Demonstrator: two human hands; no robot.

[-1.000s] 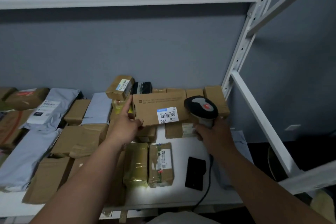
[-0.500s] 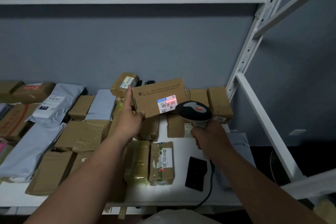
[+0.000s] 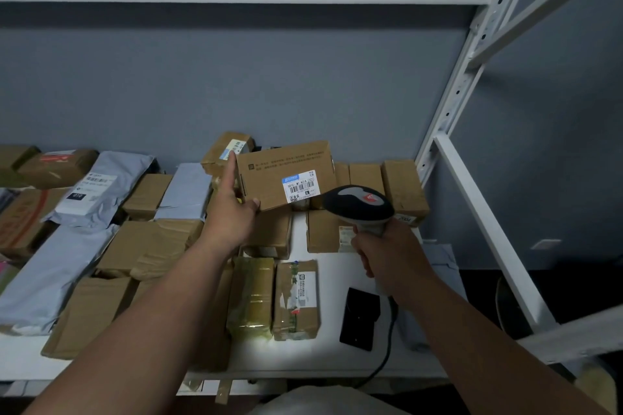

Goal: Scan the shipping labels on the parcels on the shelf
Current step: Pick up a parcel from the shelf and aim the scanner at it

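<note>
A grey wall stands behind a white metal shelf [image 3: 323, 365] that is covered with parcels. Brown boxes and grey bags lie packed close together over the left half of the shelf and along its back edge. All of them are taped shut, so what is inside cannot be seen.

The left hand [image 3: 232, 209] holds one brown box [image 3: 286, 173] up in the air, above the parcels near the back edge of the shelf. The thumb pinches the bottom left corner of the box and the fingers go up along its left side. The box is tilted, with its right end higher. A white label [image 3: 299, 186] with a blue strip and black bars is stuck on the front of the box.

The right hand [image 3: 387, 253] is wrapped tight around the handle of a scanner [image 3: 359, 204]. The dark head of the scanner sits just below and to the right of the label. A black cord [image 3: 384, 357] runs from the hand down over the front edge of the shelf.

Near the front edge lie two small taped boxes side by side: a yellowish one [image 3: 251, 296] and a brown one [image 3: 296, 300] with a label on top. A flat black thing [image 3: 359, 318] lies just to their right, beside the cord.
</note>
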